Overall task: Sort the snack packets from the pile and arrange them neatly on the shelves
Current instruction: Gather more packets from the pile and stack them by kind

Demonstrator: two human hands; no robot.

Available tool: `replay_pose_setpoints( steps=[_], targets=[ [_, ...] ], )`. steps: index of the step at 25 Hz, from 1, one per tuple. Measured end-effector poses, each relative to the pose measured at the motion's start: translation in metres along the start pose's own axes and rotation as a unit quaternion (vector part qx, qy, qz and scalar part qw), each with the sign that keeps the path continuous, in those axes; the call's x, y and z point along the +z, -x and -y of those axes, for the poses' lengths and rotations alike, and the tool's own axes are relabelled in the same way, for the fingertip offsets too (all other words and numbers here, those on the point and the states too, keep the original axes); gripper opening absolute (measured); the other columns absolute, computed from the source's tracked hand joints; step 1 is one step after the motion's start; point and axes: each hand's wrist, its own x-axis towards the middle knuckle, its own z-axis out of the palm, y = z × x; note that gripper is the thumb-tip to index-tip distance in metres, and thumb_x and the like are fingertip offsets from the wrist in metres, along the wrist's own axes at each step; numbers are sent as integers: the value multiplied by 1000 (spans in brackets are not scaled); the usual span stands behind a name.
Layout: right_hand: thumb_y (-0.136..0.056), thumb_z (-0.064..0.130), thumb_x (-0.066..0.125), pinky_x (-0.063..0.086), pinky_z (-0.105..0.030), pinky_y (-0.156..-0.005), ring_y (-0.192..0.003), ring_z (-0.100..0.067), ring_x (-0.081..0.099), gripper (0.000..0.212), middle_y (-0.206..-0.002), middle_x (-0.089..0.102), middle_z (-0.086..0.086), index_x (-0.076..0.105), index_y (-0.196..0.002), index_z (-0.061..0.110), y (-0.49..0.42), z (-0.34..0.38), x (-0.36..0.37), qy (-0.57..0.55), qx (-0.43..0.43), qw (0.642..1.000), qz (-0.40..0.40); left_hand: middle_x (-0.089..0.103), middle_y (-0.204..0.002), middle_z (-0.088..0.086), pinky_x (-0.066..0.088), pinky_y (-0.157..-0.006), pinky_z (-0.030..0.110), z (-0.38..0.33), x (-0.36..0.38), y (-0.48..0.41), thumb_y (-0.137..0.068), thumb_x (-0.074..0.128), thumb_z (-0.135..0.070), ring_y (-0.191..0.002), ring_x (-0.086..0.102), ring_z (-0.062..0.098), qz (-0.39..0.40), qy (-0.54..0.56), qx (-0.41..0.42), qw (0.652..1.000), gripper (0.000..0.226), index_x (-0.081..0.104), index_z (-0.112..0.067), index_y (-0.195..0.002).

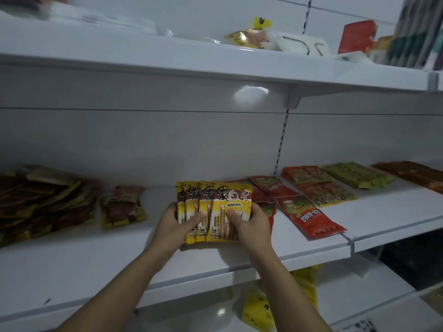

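Left hand (175, 226), right hand (254, 225) gripping yellow packets (230, 200), seemingly four, fanned upright

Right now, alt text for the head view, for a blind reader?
The left hand and right hand grip fanned yellow-brown snack packets on a white shelf, between a jumbled pile at left and red packets at right.

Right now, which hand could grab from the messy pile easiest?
Probably the left hand: the pile lies on its side of the shelf; the right hand, gripping the yellow packets, is farther away.
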Motion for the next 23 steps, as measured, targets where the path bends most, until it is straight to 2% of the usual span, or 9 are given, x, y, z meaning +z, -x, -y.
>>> replay_pose_setpoints(
  steps=[3, 7, 9, 11, 14, 16, 18, 20, 23],
  targets=[
    [-89, 23, 71, 55, -36, -84, -95, -13, 67, 23, -101, 70, 6, 61, -109, 19, -13, 1, 8, -12, 9, 1000, 8, 74, -101, -2, 56, -89, 47, 4, -5, -14, -88, 70, -33, -93, 72, 18, -12, -5, -7, 1000, 25, 62, -25, -110],
    [-87, 17, 71, 50, -31, -79, -92, -17, 63, 25, -100, 66, 4, 59, -109, 17, -44, 5, 14, 32, -8, 998, -44, 73, -93, -1, 57, -86, 49, 7, -19, -48, -91, 67, -39, -90, 70, 19, -49, -60, -3, 997, 18, 66, -23, -99],
    [-88, 16, 70, 47, -24, -65, -85, -17, 63, 22, -94, 66, 3, 59, -107, 16, -67, 13, 15, 59, -10, 996, -72, 71, -98, 1, 57, -81, 46, 5, -25, -71, -87, 68, -44, -88, 68, 19, -66, -93, -6, 993, 33, 62, -18, -105],
    [-89, 18, 69, 44, -21, -55, -75, -12, 62, 21, -90, 66, 2, 60, -106, 11, -89, 24, 16, 126, -12, 989, -73, 63, -110, 6, 50, -76, 36, 4, -27, -94, -88, 68, -46, -91, 60, 21, -82, -130, -28, 988, 52, 49, -10, -120],
    [-90, 14, 66, 51, -31, -62, -68, -15, 59, 12, -85, 65, -5, 60, -98, 7, -118, 36, 33, 225, -18, 972, -62, 52, -130, 18, 39, -77, 31, 6, -27, -122, -94, 60, -43, -101, 54, 28, -97, -144, -61, 983, 73, 27, 2, -141],
    [-89, 13, 66, 49, -38, -65, -73, -24, 60, 27, -88, 64, -9, 58, -110, -2, -133, 33, 47, 261, -4, 963, -60, 43, -144, 18, 38, -83, 30, 14, -31, -136, -96, 57, -44, -119, 50, 32, -87, -132, -111, 981, 83, 15, 1, -151],
    [-89, 19, 67, 43, -31, -62, -79, -22, 56, 43, -103, 63, -11, 51, -123, 0, -147, 25, 58, 306, 25, 950, -47, 51, -137, 18, 44, -79, 32, 18, -36, -143, -90, 63, -45, -110, 57, 30, -57, -156, -120, 979, 84, 24, 2, -148],
    [-88, 24, 68, 38, -28, -57, -79, -21, 52, 46, -105, 60, -10, 50, -125, 3, -161, 17, 66, 334, 44, 941, -41, 62, -122, 20, 55, -78, 38, 23, -43, -147, -75, 66, -52, -100, 64, 33, -44, -182, -102, 977, 86, 42, 5, -135],
    [-90, 29, 67, 40, -30, -63, -85, -28, 57, 45, -109, 63, -15, 49, -123, 2, -172, 16, 74, 389, 37, 920, -31, 56, -132, 19, 50, -92, 37, 23, -44, -144, -81, 73, -44, -116, 58, 33, -39, -210, -91, 973, 87, 33, 3, -142]
  ],
)
